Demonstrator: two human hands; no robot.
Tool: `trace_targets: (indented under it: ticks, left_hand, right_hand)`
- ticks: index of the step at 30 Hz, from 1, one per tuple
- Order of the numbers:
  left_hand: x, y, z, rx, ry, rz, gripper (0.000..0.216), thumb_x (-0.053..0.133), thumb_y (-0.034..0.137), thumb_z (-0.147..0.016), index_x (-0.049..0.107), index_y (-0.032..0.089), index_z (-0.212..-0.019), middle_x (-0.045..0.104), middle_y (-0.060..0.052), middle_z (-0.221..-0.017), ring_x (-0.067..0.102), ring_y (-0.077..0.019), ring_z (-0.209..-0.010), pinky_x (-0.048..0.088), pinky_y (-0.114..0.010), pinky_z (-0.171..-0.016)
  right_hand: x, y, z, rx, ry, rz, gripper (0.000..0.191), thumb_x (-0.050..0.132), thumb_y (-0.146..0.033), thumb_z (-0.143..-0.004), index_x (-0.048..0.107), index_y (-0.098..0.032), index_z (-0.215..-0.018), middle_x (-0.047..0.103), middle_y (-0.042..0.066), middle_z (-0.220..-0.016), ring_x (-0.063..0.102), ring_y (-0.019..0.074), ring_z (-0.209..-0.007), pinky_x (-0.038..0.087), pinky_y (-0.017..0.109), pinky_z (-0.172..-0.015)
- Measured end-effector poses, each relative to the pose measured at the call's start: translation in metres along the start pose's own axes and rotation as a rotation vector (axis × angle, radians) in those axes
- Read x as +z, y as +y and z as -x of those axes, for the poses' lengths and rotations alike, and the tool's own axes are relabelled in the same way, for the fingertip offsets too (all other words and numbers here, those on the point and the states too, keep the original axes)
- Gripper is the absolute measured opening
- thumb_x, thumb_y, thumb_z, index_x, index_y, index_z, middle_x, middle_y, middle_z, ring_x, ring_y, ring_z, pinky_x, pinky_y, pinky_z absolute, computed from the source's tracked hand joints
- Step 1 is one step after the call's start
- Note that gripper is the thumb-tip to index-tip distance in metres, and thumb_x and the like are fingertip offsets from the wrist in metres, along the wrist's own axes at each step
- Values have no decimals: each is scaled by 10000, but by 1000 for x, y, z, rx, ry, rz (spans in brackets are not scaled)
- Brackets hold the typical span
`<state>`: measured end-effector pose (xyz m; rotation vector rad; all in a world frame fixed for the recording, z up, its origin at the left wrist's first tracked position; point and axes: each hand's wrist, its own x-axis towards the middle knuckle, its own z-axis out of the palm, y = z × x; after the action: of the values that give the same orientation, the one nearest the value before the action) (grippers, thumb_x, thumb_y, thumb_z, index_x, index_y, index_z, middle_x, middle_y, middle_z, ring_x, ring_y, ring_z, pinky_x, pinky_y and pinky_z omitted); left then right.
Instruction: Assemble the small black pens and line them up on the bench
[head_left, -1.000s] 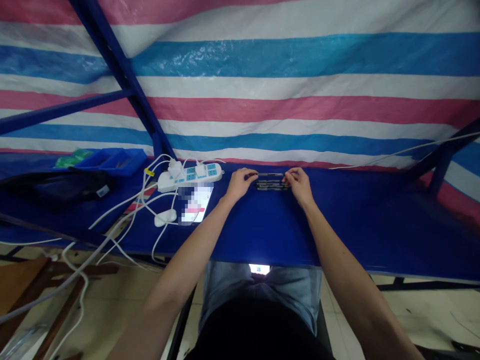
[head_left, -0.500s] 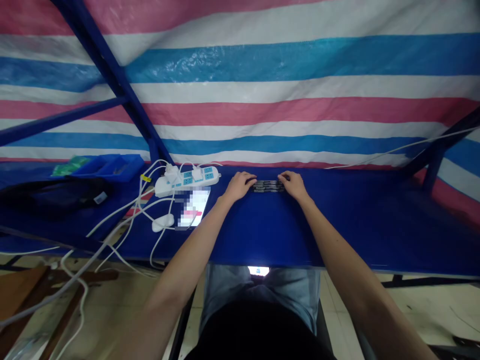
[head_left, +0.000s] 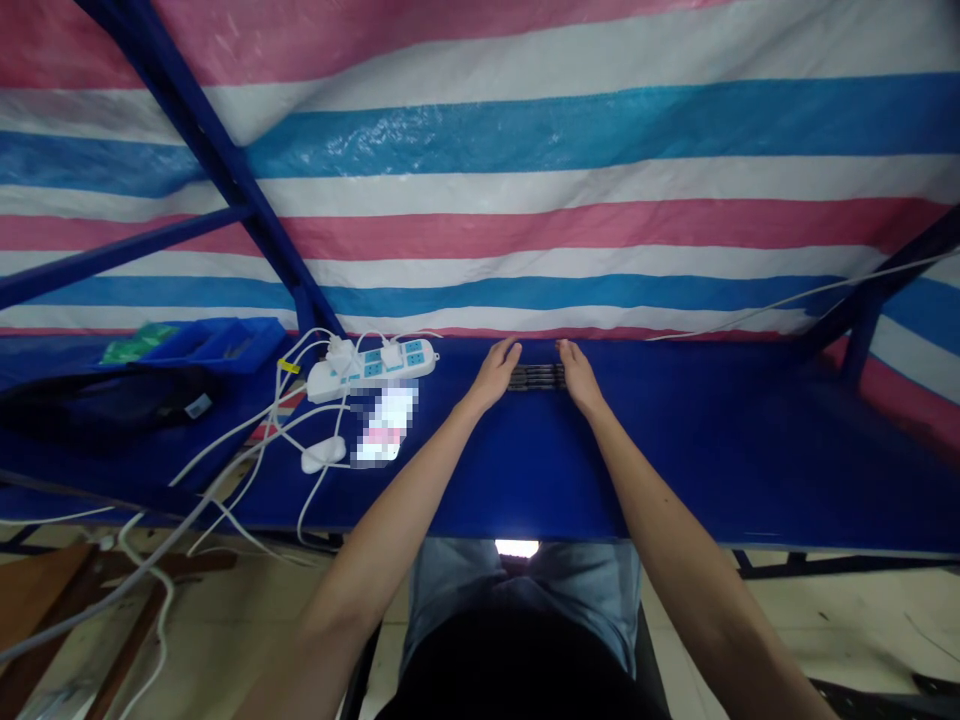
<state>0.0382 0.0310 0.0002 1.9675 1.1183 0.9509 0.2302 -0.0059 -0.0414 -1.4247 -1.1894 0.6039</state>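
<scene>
Several slim black pens [head_left: 536,377] lie side by side in a small row on the blue table [head_left: 540,450], pointing left and right. My left hand [head_left: 496,374] stands on edge at their left ends, its fingers stretched out and pointing away from me. On the opposite side, my right hand [head_left: 577,371] is upright too, with straight fingers and the palm facing the right ends. The palms flank the row like two walls. Whether both palms touch the pen ends is hard to make out.
Left of my hands are a white power strip [head_left: 373,370] with plugs, a lit phone [head_left: 388,425] and a white adapter [head_left: 323,454] among tangled cables. Farther left, a blue tray [head_left: 217,345] sits behind a black bag [head_left: 105,400]. Striped sheeting [head_left: 525,225] hangs behind the table.
My fingers were bent over the pen ends; now they are straightened, with the palms turned inward on both sides. The pens remain in about the same place. The view has shifted slightly.
</scene>
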Motion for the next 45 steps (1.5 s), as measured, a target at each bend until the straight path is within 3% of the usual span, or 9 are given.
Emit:
trace_targets:
  ticks: [4,7,13,19,24,31,38,42,45]
  left_hand:
    - [-23,-4,10,237,-67,-120,370,642,358,-997,642,230,-1344,620,-104,-1397,572,-248,-1337,403,-436,-1200]
    - [-30,-10,20,320,-143,-249,223,764,305,-907,732,248,-1120,610,-77,-1373,554,-268,-1336,399,-483,-1197]
    - [-27,-16,32,367,-158,-386,130,802,269,-872,763,255,-996,625,-58,-1325,528,-281,-1296,414,-503,-1161]
    - [-28,-6,41,445,-65,-389,175,654,323,-998,752,258,-1127,704,-59,-1212,570,-250,-1207,434,-443,-1098]
    - [-31,-4,48,377,13,-403,241,539,365,-1060,737,251,-1139,762,-46,-1132,648,-231,-1048,439,-409,-1001]
    - [-33,-7,43,283,-19,-388,278,528,371,-1054,728,226,-928,734,-16,-813,654,-204,-768,457,-348,-833]
    - [-35,-13,44,239,-24,-403,533,374,413,-1098,663,207,-700,703,-21,-713,652,-193,-702,464,-337,-813]
    - [-37,-9,48,251,1,-263,345,422,416,-1088,702,230,-1006,729,4,-797,690,-187,-779,482,-317,-837]
    - [-37,-8,48,232,37,-138,191,540,343,-1034,616,237,-1175,748,-6,-939,709,-185,-891,500,-294,-845]
  right_hand:
    - [-12,-8,13,-269,-44,220,406,580,-583,-957,742,-234,-1087,718,112,-1216,597,298,-1193,427,492,-1104]
    - [-14,-14,24,-426,-139,412,175,764,-437,-865,780,-264,-883,691,100,-1199,523,330,-1206,422,534,-1064]
    - [-6,-22,38,-489,-242,599,45,768,-309,-873,789,-273,-888,658,98,-1273,444,358,-1238,410,548,-978]
    - [-11,-30,38,-467,-125,552,179,617,-288,-968,773,-249,-889,748,91,-1137,532,331,-1136,383,511,-954]
    - [-7,-40,42,-475,-318,574,243,513,-283,-1030,740,-246,-1108,783,84,-1038,674,262,-943,430,371,-855]
    - [1,-43,47,-527,-292,709,252,528,-228,-1019,778,-214,-1048,784,124,-1075,689,288,-967,451,384,-848]
    - [6,-48,51,-582,-280,714,253,521,-256,-1028,772,-224,-1011,775,119,-1031,677,268,-952,466,381,-860]
    - [4,-45,51,-526,-263,631,252,520,-250,-1027,700,-228,-1202,768,114,-1135,687,278,-986,475,371,-834]
    - [1,-42,50,-478,-232,618,220,517,-275,-1030,676,-235,-1175,772,99,-1062,686,270,-925,469,357,-796]
